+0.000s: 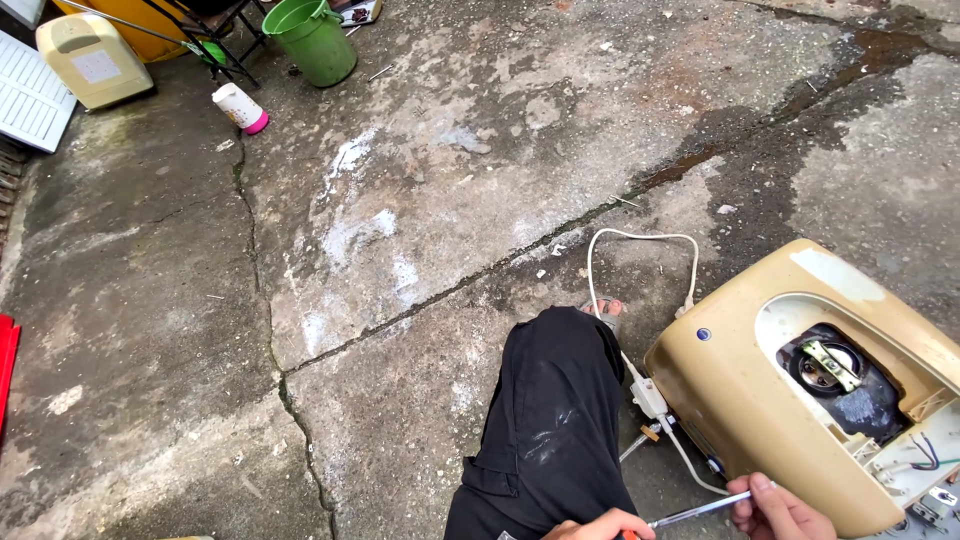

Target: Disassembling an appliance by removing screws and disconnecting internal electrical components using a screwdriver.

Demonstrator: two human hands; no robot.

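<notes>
Left hand (pixel 600 525) closed on the handle end of one screwdriver (pixel 695 511), right hand (pixel 780 512) pinching its shaft with the fingers beside one beige water heater (pixel 740 400) lying on the concrete floor (pixel 400 300) — best kept steady, tip guided squarely; one white cord (pixel 640 238), one green bucket (pixel 312 38) far off

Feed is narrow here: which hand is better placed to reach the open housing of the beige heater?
Probably the right hand: it rests against the beige heater, pinching the screwdriver shaft. The left hand grips the handle, farther off.
</notes>
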